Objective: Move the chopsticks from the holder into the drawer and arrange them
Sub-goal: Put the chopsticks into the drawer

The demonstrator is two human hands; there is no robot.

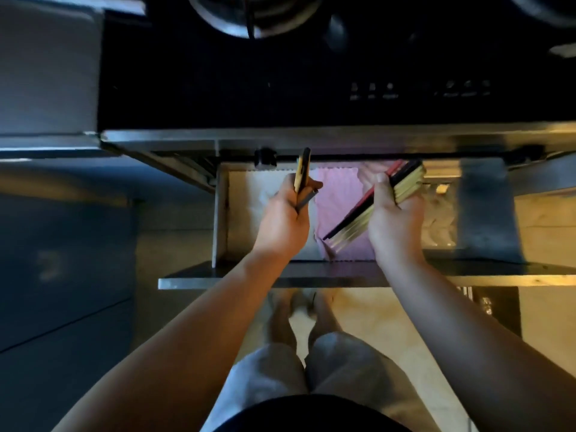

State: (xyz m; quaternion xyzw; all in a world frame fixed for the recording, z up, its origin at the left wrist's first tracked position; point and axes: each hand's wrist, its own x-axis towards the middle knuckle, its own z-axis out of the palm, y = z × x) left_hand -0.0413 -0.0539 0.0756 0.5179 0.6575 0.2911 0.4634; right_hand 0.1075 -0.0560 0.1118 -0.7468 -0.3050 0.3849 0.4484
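Your right grip (394, 219) is closed round the main bundle of chopsticks (347, 227), held above the drawer (219, 213) and over its pink cloth (336, 194). Your left grip (285, 219) pinches a few separate sticks (303, 169) above the drawer's left half. Expect light, stiff, smooth rods (the red and black ones will probably slide against each other). Hold each bundle near its middle so that neither end fans out. Lower the sticks flat onto the drawer floor, parallel to one wall, before you let go. The holder is not in view.

Bare forearms (187, 322); pale shorts (271, 375); dark top (311, 413).
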